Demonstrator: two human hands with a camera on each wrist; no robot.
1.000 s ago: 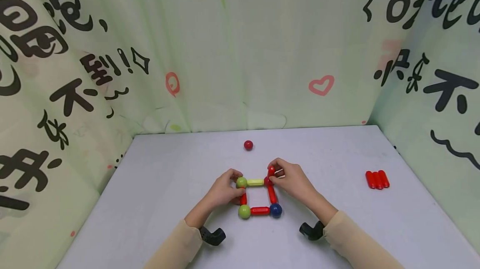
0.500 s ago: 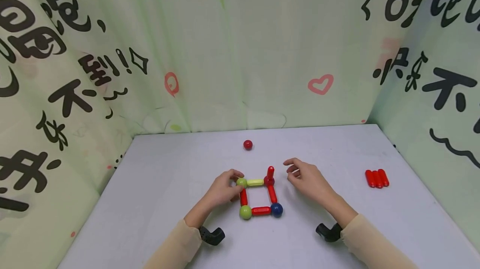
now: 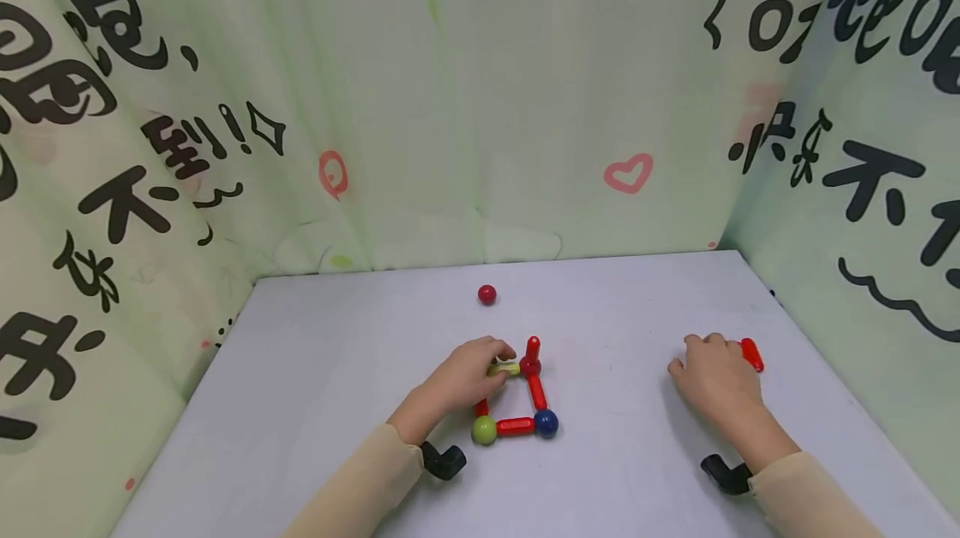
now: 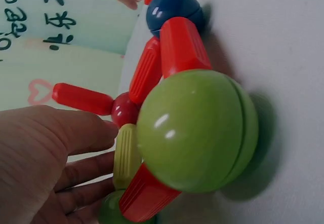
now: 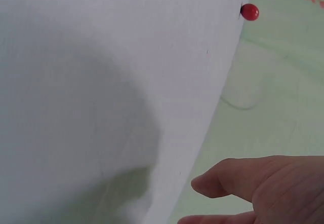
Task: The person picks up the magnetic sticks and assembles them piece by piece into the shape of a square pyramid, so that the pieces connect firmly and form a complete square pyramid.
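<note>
A four-sided frame of magnetic rods and balls sits mid-table. Its near corners are a green ball [image 3: 483, 429] and a blue ball [image 3: 546, 423]; a red ball [image 3: 530, 366] forms the far right one, with a red rod [image 3: 532, 347] sticking up from it. My left hand [image 3: 465, 371] holds the yellow rod [image 4: 126, 153] along the far side, thumb in front and fingers behind. It covers the far left green ball [image 4: 114, 209] in the head view. At the right, my right hand [image 3: 716, 379] is over the loose red rods [image 3: 752, 354], hiding most of them, thumb and finger apart.
A loose red ball [image 3: 487, 294] lies toward the back of the white table [image 3: 360, 321]. Printed curtains [image 3: 525, 104] rise behind the table and at both sides. A black wrist mount [image 3: 726, 475] is on each forearm.
My right hand has let go of the upright red rod and swung right to the loose rods. My left hand has shifted from the far left green ball onto the yellow rod.
</note>
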